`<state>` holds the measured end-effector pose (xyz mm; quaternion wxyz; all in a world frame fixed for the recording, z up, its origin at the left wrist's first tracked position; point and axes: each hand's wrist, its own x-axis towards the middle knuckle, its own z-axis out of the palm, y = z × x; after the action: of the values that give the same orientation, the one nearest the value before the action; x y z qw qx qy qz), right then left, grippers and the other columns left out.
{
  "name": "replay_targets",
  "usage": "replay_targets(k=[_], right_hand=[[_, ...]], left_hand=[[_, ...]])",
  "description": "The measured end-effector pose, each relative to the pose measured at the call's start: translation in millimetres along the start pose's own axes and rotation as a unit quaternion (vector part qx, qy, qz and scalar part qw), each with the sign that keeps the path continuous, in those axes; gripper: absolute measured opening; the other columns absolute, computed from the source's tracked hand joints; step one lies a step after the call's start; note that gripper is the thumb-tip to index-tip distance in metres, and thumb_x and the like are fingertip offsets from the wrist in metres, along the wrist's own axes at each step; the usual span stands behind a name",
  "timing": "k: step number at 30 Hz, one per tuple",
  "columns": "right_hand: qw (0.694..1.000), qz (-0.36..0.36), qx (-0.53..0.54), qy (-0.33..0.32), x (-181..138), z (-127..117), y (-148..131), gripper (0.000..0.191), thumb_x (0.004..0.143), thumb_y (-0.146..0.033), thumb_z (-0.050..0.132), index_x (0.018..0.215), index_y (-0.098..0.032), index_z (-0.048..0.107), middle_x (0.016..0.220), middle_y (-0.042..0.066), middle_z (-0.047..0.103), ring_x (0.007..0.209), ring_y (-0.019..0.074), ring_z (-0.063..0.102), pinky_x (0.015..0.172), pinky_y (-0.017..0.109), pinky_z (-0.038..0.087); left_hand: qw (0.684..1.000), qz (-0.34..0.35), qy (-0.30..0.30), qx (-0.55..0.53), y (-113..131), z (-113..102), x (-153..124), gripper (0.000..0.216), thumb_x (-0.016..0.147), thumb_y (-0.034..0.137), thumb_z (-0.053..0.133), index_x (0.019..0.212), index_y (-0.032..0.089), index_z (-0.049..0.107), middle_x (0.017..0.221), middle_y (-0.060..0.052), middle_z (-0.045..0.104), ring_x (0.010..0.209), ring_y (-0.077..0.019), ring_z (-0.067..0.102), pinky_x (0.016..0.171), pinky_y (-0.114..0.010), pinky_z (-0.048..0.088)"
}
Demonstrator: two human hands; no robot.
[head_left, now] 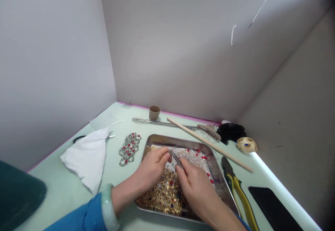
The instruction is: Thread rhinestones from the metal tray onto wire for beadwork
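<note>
Over a metal tray [175, 138], my left hand [151, 166] is closed in a pinch of thumb and forefinger; whatever lies between them is too small to make out. My right hand [196, 185] is wrapped round slim pointed pliers [176, 159], whose tip meets the left fingertips. Most of the pliers' handle is hidden in the palm. Gold beads [163, 197] fill the tray's near left part, with a few red and dark ones among them. Clear and red beads [195, 157] lie at its far right.
Left of the tray lies a wire mesh with red beads [130, 148], then a white cloth [85, 156]. Behind are a brown cup [154, 113], thin wires [151, 122] and a wooden stick [209, 143]. Yellow-handled pliers [242, 199], a black phone-like slab [273, 206] and a shell-like bowl [246, 145] sit right.
</note>
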<state>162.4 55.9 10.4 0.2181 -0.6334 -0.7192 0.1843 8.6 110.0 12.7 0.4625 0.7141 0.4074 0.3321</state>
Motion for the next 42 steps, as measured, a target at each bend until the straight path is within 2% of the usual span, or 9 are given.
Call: replay_targets(k=[2,5,9,15,25,30,35,42], right_hand=[[1.0,-0.001,0.015,-0.011,0,-1,0,0.025,0.091,-0.033,0.031,0.073,-0.02,0.042,0.061,-0.001,0.049,0.056,0.014,0.045,0.054,0.027,0.023],[0.997,-0.002,0.066,-0.035,1,-6,-1,0.027,0.091,-0.034,0.03,0.071,-0.02,0.041,0.062,-0.001,0.05,0.058,0.0139,0.046,0.053,0.026,0.024],[0.998,0.007,0.063,-0.017,2,-7,-2,0.028,0.091,-0.035,0.031,0.068,-0.02,0.039,0.06,-0.001,0.049,0.057,0.0139,0.045,0.053,0.026,0.025],[0.997,0.04,0.068,0.007,5,-7,0,0.027,0.089,-0.036,0.033,0.069,-0.02,0.041,0.063,-0.001,0.051,0.06,0.0152,0.047,0.056,0.027,0.027],[0.987,0.025,0.155,-0.034,3,-9,-2,0.026,0.09,-0.036,0.034,0.073,-0.02,0.045,0.069,-0.002,0.052,0.067,0.0137,0.046,0.06,0.026,0.031],[0.988,0.024,0.147,-0.036,3,-9,-1,0.028,0.09,-0.036,0.034,0.068,-0.02,0.04,0.064,-0.003,0.048,0.062,0.0132,0.043,0.057,0.025,0.028],[0.991,0.021,0.131,-0.03,3,-8,-1,0.027,0.091,-0.036,0.033,0.072,-0.02,0.044,0.068,-0.001,0.053,0.066,0.0148,0.047,0.059,0.027,0.029],[0.995,0.019,0.093,-0.02,1,-6,-1,0.027,0.091,-0.036,0.033,0.071,-0.02,0.042,0.065,-0.001,0.052,0.062,0.0145,0.046,0.057,0.027,0.028]], left_hand=[[1.0,-0.004,-0.001,0.001,1,-1,0,0.024,0.085,0.03,0.04,0.067,0.018,0.049,0.067,-0.001,0.05,0.069,-0.0148,0.044,0.064,-0.027,0.034],[0.997,-0.037,-0.037,-0.05,6,-2,-1,0.024,0.085,0.032,0.039,0.069,0.018,0.05,0.054,0.002,0.041,0.057,-0.0124,0.038,0.054,-0.025,0.03],[0.991,-0.078,-0.05,-0.094,9,1,0,0.024,0.086,0.035,0.038,0.075,0.018,0.051,0.048,0.006,0.03,0.046,-0.0092,0.029,0.047,-0.023,0.023],[0.988,-0.09,-0.033,-0.124,5,5,1,0.024,0.086,0.037,0.039,0.082,0.016,0.05,0.054,0.005,0.039,0.045,-0.0071,0.033,0.045,-0.022,0.025],[0.974,-0.115,-0.047,-0.19,6,3,-1,0.024,0.086,0.038,0.038,0.081,0.017,0.048,0.047,0.007,0.032,0.039,-0.0063,0.025,0.039,-0.021,0.018],[0.974,-0.102,-0.064,-0.192,8,2,-2,0.022,0.086,0.035,0.039,0.083,0.016,0.049,0.045,0.007,0.033,0.039,-0.0063,0.024,0.039,-0.021,0.017],[0.974,-0.101,-0.065,-0.194,9,2,-2,0.021,0.085,0.034,0.04,0.085,0.016,0.05,0.045,0.007,0.034,0.04,-0.0064,0.025,0.04,-0.021,0.018],[0.968,-0.13,-0.075,-0.201,12,3,-3,0.023,0.086,0.038,0.04,0.082,0.017,0.048,0.047,0.008,0.031,0.039,-0.0057,0.023,0.039,-0.021,0.016]])
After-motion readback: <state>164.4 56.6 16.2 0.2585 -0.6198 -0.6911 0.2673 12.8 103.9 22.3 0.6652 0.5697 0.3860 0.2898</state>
